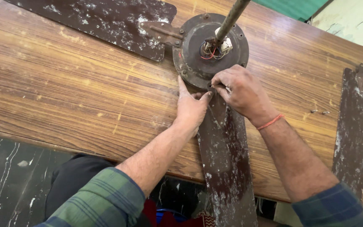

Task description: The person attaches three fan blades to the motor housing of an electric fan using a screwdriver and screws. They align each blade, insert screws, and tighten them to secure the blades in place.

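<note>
Both hands — left hand (191, 108), right hand (241, 91) — pinch the near blade (225, 159) at the motor hub (211, 48); loose blade (353, 126) lies right.

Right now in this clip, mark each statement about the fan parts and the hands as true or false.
1. Both hands meet where a fan blade joins the round motor housing. True.
2. The right hand wears a red thread at the wrist. True.
3. All blades are fixed to the housing. False: one blade lies apart at the table's right edge.
4. The left hand holds a screwdriver. False: no tool shows in it.
5. The table is bare metal. False: it is wood-grained.
</note>
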